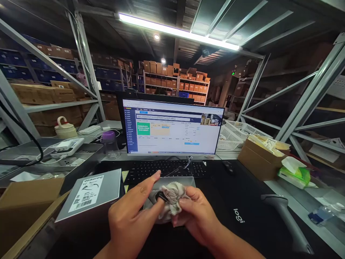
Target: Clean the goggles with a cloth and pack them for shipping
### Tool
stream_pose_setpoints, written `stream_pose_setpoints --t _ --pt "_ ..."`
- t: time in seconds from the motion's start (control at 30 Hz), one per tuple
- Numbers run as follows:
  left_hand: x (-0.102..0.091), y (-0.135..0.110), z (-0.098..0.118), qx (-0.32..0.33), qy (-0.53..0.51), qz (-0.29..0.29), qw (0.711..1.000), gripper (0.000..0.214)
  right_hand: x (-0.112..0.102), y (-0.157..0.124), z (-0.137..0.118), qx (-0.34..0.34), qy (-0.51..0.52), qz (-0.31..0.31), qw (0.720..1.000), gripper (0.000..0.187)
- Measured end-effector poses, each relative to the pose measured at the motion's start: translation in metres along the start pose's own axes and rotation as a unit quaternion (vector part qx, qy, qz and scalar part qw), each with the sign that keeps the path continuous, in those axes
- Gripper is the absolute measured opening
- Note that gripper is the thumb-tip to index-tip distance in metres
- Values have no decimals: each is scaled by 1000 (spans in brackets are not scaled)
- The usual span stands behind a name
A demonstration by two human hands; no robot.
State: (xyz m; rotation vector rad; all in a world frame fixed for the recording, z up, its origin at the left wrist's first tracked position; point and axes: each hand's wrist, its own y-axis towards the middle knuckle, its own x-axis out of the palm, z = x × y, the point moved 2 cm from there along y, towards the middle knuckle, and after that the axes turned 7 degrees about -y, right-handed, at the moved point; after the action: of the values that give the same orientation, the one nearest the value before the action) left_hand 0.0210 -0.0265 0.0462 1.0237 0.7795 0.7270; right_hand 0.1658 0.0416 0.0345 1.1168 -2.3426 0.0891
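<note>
low over the bench, the crumpled greige cloth (172, 201) is bunched between both hands, above a black desk mat. a small black piece (161, 196) shows at its fold, too little of it to identify. the left hand (132, 223) is part closed, its thumb pressing at the black piece while the forefinger stands raised and apart, seemingly to pin the piece against the cloth. the right hand (196, 216) is curled more tightly, its fingers pinching the gathered folds from the other side; the two grips together appear to keep the bundle from slipping.

just behind lies a shallow silver tray or lid (169, 181), near the black keyboard (161, 171). to the left, a grey carton (90, 192) with a white barcode label sits at the bench edge, label up, perhaps so it can be read. on the right, a handheld barcode scanner (283, 216) rests on the mat, probably kept within reach. beyond stand a lit monitor (172, 126) and an open cardboard box of papers (262, 156). warehouse shelves of cartons (172, 81) fill the background.
</note>
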Motion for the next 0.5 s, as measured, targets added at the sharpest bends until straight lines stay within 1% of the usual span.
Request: stream_pose_setpoints --t 0.07,0.13,0.2,0.23,0.3,0.37,0.43,0.47,0.5 --pt "0 1 2 13 9 -11 1000 42 1 -2 -9 22 93 6 995 16" --pt "-1 2 4 23 17 -16 999 42 0 -5 -22 48 175 12 983 14" --pt "-1 3 5 35 20 -10 999 43 -1 -8 -31 70 228 19 971 16" --pt "-1 3 6 39 17 -5 999 43 -1 -9 -33 69 237 23 969 15" --pt "-3 4 7 42 5 3 999 42 -2 -10 -29 43 200 27 979 10" --pt "-5 4 6 32 -7 3 999 41 -1 -10 -16 -15 89 21 996 9" --pt "-7 5 6 20 -10 1 1000 40 2 -10 -2 -73 -38 17 996 16" --pt "-9 6 6 14 -7 0 1000 39 3 -10 3 -88 -77 13 993 19" --pt "-9 6 6 12 -2 -2 1000 38 4 -9 6 -87 -86 8 992 20"
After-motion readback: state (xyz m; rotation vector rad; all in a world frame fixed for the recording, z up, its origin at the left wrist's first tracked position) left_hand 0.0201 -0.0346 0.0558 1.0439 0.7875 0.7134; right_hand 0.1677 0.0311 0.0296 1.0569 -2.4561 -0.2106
